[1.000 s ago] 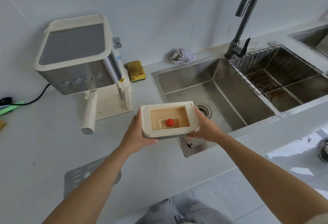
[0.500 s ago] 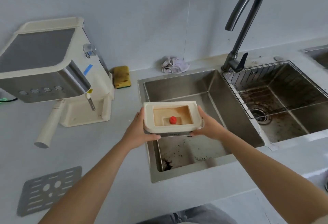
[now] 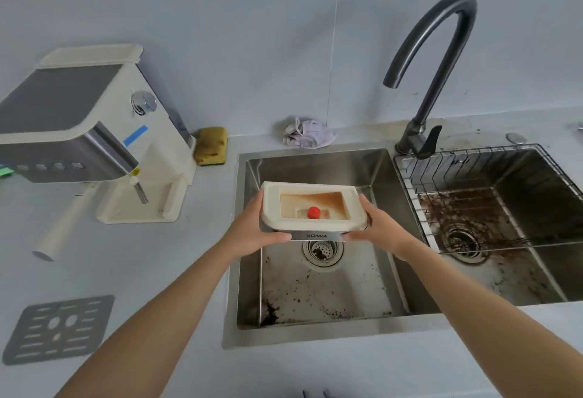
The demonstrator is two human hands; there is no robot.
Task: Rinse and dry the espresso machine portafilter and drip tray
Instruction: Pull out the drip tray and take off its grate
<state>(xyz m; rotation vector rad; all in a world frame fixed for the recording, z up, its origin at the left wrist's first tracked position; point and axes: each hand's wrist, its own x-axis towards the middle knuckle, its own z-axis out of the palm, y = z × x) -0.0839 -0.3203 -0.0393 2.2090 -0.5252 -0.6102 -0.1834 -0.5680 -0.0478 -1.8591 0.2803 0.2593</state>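
I hold the cream drip tray (image 3: pixel 315 227) level over the left sink basin (image 3: pixel 318 284), above the drain. Brown liquid and a red float sit in its well. My left hand (image 3: pixel 252 230) grips its left end and my right hand (image 3: pixel 375 227) grips its right end. The espresso machine (image 3: pixel 91 142) stands on the counter at the left, with the portafilter's cream handle (image 3: pixel 60 224) sticking out toward me. The grey metal drip grate (image 3: pixel 58 330) lies flat on the counter at the lower left.
A dark curved faucet (image 3: pixel 432 60) rises behind the divider between the two basins. The right basin (image 3: pixel 504 233) holds a wire rack and coffee grounds. A yellow sponge (image 3: pixel 211 145) and a crumpled cloth (image 3: pixel 307 137) lie by the wall.
Both hands carried the drip tray from the counter edge rightward, out over the left sink basin. My view shifted right and closer to the sink.
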